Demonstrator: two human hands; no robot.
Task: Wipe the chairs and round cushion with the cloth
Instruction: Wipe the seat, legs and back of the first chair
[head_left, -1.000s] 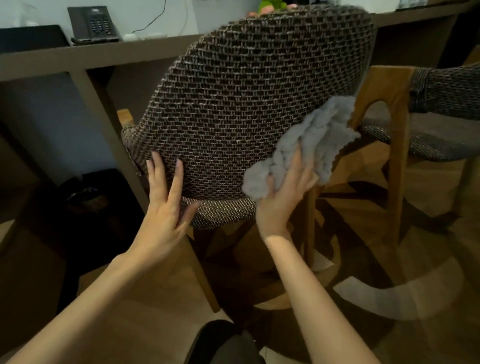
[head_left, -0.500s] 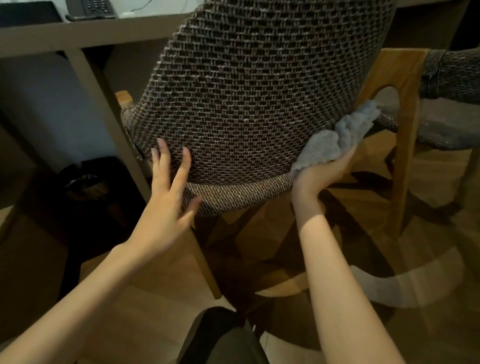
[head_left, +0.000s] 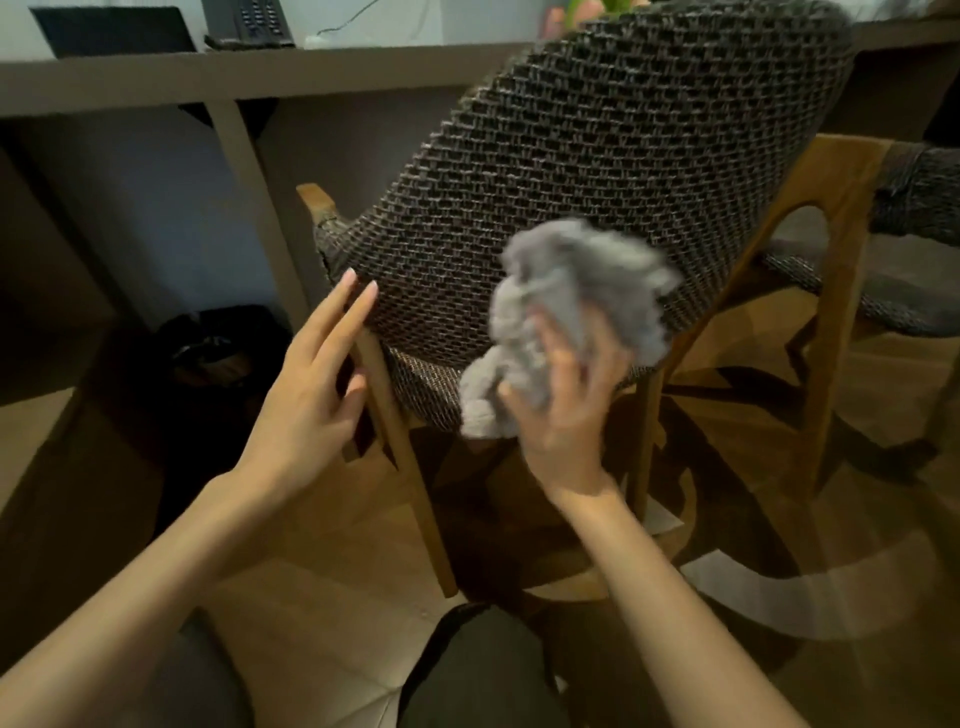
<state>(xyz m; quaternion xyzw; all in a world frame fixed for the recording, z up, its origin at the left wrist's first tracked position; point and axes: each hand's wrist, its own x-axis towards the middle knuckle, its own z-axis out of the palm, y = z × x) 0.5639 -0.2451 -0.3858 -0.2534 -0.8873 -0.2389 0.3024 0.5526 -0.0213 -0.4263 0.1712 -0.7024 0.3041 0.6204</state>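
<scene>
Head view, looking down at the back of a chair. In the right hand, grey cloth bunched into a wad, thumb and curled fingers gripping its folds. Wad pushed against the lower backrest near the bottom edge, likely to work into the weave rather than skim over it. Cloth blurred at the edges, so probably mid-stroke.

Open left hand, fingers straight and together, holding nothing. Tips touching the lower left corner of the backrest, just above the rear leg, seemingly to brace the chair against the push of wiping.

Materials:
- **Backrest:** curved like a shell, covered in coarse woven cord, dark brown with paler threads, in a brick-like mesh. Rough, likely to trap dust and snag fluff. Finer, tighter weave on the band below.
- **Wood:** rear leg and armrest stub smooth and honey-coloured, slim and angled.
- **Cloth:** fluffy, soft, crumpled, no fixed shape.

To the right, well apart from both hands, a second chair: same wood, with an arched opening in the frame and the same woven covering, untouched. No round cushion in view. Behind, a flat brown desk with a dark phone on top. Below, a patterned wood floor.

Judged stage: back of the first chair under way, second chair and round cushion seemingly left to do.
</scene>
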